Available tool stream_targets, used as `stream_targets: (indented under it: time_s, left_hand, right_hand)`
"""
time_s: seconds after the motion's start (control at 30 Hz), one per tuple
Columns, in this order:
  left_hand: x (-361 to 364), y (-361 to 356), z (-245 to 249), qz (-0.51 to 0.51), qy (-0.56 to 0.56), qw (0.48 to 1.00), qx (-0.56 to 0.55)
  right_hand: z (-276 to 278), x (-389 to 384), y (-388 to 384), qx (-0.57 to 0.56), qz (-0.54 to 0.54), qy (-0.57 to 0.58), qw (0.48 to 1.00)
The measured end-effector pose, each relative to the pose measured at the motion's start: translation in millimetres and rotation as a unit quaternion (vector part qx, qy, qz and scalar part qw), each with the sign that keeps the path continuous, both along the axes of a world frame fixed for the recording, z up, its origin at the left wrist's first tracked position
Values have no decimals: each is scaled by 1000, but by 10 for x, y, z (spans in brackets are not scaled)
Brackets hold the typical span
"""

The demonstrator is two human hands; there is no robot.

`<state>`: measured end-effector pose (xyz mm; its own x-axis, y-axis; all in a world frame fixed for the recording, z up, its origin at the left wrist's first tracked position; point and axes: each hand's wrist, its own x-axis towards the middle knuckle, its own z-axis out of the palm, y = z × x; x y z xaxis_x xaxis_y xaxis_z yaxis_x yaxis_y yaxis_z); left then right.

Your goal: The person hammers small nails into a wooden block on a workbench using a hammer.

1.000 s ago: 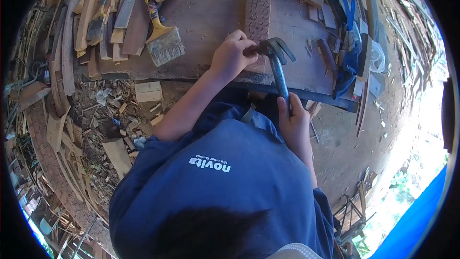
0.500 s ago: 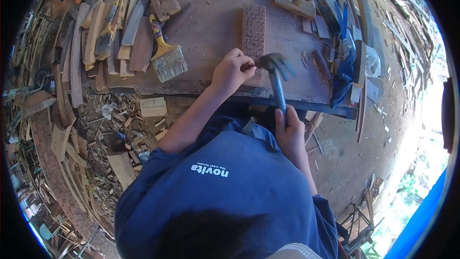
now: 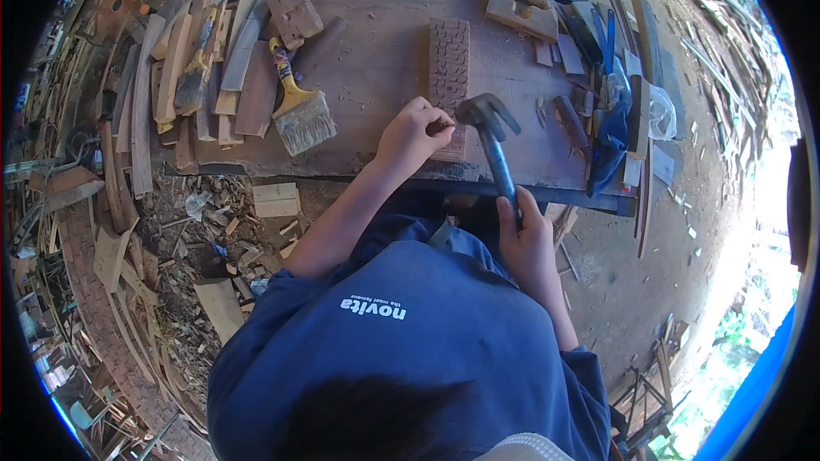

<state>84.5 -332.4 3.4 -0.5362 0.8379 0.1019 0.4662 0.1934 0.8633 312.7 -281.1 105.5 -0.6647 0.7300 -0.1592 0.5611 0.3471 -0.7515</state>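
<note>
A carved wooden block lies lengthwise on the workbench, its upper face covered with rows of notches. Over its near part, my left hand is closed in a pinch; whatever is between the fingertips is too small to name. My right hand is wrapped round the handle of a claw hammer. The hammer's head is just right of my left fingertips, beside the block.
Wide paintbrush, wood block and wooden strips lie on the left. A wooden-handled tool, blue cloth and clear plastic are on the right. Wood scraps litter the ground.
The hammer's head has tilted and shifted slightly, and my right hand is a little lower and further right. The bench appears slightly lower in view. My left hand keeps its pinch.
</note>
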Motion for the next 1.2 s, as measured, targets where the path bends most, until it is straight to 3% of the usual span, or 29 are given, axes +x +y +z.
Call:
stream_targets:
  time_s: [0.13, 0.23, 0.43, 0.5, 0.73, 0.93, 1.0, 1.03, 1.13, 1.2]
  left_hand:
    - [-1, -5, -27, 5, 45, 999, 10]
    - [-11, -5, -7, 1, 13, 1000, 23]
    - [-6, -14, 39, 0, 9, 1000, -11]
    - [-21, -20, -6, -8, 3, 1000, 25]
    - [54, -49, 22, 2, 23, 1000, 14]
    - [412, -176, 11, 116, 104, 985, 69]
    - [538, -200, -44, 113, 163, 979, -45]
    - [563, -192, -86, 112, 164, 979, -46]
    - [592, -166, -166, 123, 170, 977, -21]
    - [567, -190, -169, 143, 127, 978, 82]
  right_hand:
    - [-131, -5, -4, 5, 12, 34, 999]
    - [-127, -22, 37, -2, 23, -24, 999]
    - [-173, -13, -20, 11, -3, 70, 997]
    - [-159, 6, -4, -19, 17, -44, 999]
    - [-168, 74, -28, -22, -39, 26, 999]
    - [-584, 343, 3, -147, -163, 93, 971]
    - [-716, 413, -14, -155, -174, 89, 968]
    - [-769, 432, -26, -185, -189, 100, 959]
    - [-839, 439, -64, -252, -227, 128, 932]
    - [-846, 437, -77, -288, -250, 145, 913]
